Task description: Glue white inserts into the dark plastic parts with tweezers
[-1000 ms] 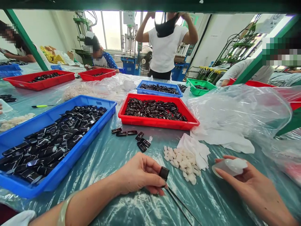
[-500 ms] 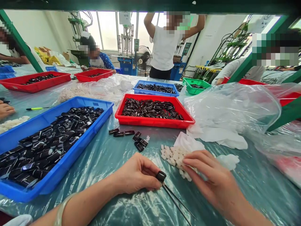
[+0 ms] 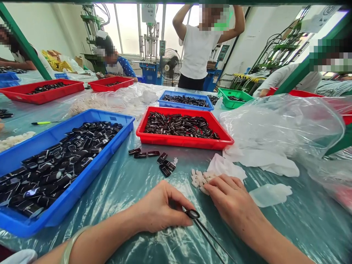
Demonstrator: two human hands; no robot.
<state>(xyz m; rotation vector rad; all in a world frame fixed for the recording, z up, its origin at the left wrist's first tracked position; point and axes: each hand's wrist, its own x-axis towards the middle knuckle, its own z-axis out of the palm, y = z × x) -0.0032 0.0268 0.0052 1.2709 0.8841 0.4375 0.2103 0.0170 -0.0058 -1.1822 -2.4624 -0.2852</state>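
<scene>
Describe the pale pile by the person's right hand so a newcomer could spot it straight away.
Start from the red tray at the centre of the view. In front of it, slightly right, beside a crumpled white sheet, lies a pile of small whitish pieces. Unlike the pale heaps farther left, it has the right hand at it.

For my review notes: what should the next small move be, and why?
Probably the right hand should pick one piece from the white pile: it is over that pile's near edge, while the left hand holds a black piece.
</scene>
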